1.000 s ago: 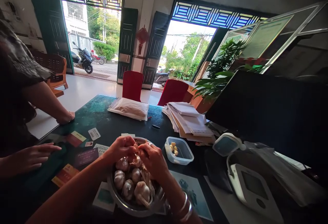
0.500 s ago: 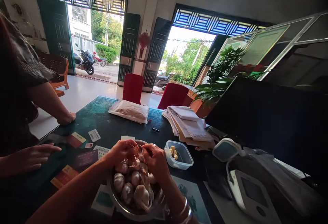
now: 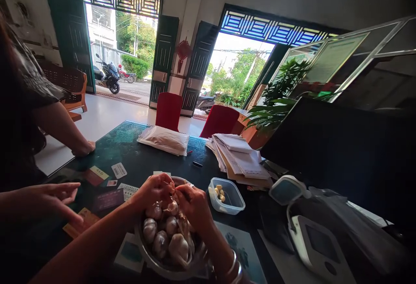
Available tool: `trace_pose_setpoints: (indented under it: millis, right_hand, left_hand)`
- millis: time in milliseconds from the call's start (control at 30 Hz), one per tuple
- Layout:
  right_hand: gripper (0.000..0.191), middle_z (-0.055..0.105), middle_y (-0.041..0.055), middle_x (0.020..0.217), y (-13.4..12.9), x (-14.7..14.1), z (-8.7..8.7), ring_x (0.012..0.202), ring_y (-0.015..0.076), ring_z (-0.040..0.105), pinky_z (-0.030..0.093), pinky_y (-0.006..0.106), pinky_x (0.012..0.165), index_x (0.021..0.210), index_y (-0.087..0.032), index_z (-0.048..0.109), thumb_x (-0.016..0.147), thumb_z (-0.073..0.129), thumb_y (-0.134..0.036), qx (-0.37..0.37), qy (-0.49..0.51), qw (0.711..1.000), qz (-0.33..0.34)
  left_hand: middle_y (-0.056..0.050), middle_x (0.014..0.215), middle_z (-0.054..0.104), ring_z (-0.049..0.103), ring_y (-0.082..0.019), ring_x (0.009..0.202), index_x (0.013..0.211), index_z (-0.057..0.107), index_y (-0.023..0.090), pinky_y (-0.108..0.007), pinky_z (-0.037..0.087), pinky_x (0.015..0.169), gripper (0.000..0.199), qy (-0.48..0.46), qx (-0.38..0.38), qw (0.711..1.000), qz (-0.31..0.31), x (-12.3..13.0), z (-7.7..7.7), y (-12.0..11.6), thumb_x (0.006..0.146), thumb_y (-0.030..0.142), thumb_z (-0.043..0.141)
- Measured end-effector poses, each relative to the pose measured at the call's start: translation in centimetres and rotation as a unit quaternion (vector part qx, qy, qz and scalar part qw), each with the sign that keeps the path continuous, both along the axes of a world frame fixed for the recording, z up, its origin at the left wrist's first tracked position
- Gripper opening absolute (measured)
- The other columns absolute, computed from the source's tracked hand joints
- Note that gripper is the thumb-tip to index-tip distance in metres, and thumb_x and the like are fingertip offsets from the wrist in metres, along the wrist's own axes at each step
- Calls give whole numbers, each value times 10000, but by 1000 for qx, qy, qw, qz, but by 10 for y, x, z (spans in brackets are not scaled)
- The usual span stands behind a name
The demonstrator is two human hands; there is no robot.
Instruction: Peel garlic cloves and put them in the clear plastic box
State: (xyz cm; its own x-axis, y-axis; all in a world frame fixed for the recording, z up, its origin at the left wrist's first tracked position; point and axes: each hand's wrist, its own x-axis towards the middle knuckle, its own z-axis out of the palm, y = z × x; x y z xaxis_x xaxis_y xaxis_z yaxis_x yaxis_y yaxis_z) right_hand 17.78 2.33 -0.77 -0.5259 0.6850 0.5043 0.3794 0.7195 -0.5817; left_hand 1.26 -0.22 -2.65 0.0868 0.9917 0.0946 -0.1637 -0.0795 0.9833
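Note:
A metal bowl (image 3: pixel 150 263) full of whole garlic bulbs (image 3: pixel 178 249) stands before me on the dark table. Over its far side, my left hand (image 3: pixel 154 192) is closed, its fingertips pinching a small garlic clove (image 3: pixel 170 185), mostly hidden by fingers. My right hand (image 3: pixel 194 202) meets it there, thumb and finger pinched together at the clove's skin. A bracelet circles my right wrist. To the right of the bowl, a clear plastic container (image 3: pixel 238 208) holds several peeled garlic cloves (image 3: pixel 220 194).
Another person's hand (image 3: pixel 53 197) reaches over the table at left; their other hand (image 3: pixel 85 147) rests on its edge. Papers (image 3: pixel 238 156), a plastic-wrapped packet (image 3: pixel 164 140), cards (image 3: pixel 108 199), a monitor (image 3: pixel 338 154) and a white device (image 3: pixel 320 245) surround the bowl.
My right hand has shifted slightly, its fingers now pinched closer to my left fingertips. The other person's near hand has moved right and turned, fingers spread over the cards.

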Motion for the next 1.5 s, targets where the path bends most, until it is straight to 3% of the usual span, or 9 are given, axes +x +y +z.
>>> trace_pose_setpoints:
  millis: [333, 767, 1133, 1267, 1500]
  right_hand:
    - [137, 654, 22, 750, -3, -1, 3, 706, 152, 590, 414, 250, 660, 785, -180, 614, 855, 497, -165, 22, -38, 999, -3]
    - [131, 613, 10, 743, 1, 1, -1, 699, 147, 557, 405, 248, 668, 761, -186, 562, 820, 472, -112, 37, -60, 997, -25]
    - [145, 584, 13, 707, 5, 5, 2, 662, 147, 538, 397, 250, 638, 733, -181, 536, 804, 430, -112, 41, -49, 996, -61]
    - [142, 583, 11, 706, 7, 6, -1, 658, 145, 538, 392, 241, 625, 743, -177, 541, 779, 435, -89, 53, -46, 995, -73]
    - [170, 602, 39, 704, 11, 8, 4, 645, 164, 551, 387, 250, 595, 729, -161, 566, 811, 434, -93, 70, -91, 982, -150]
  left_hand:
    - [-31, 635, 638, 609, -139, 536, 802, 547, 117, -218, 469, 494, 200, 65, 39, 997, 20, -1, -3, 1, 751, 291, 631]
    - [-41, 657, 649, 627, -162, 542, 825, 555, 127, -251, 493, 490, 218, 50, 21, 999, 0, 1, -5, 0, 759, 327, 611]
    - [-44, 644, 639, 619, -170, 538, 791, 557, 130, -286, 503, 522, 133, 55, 20, 998, -27, 3, -5, -1, 754, 256, 578]
    - [-34, 586, 621, 603, -165, 526, 756, 557, 129, -261, 478, 511, 110, 104, 27, 994, -37, 3, -1, -4, 761, 239, 557]
    - [-5, 608, 630, 558, -114, 514, 802, 596, 147, -190, 410, 497, 119, 238, 89, 967, 29, -9, 6, -4, 785, 254, 547]
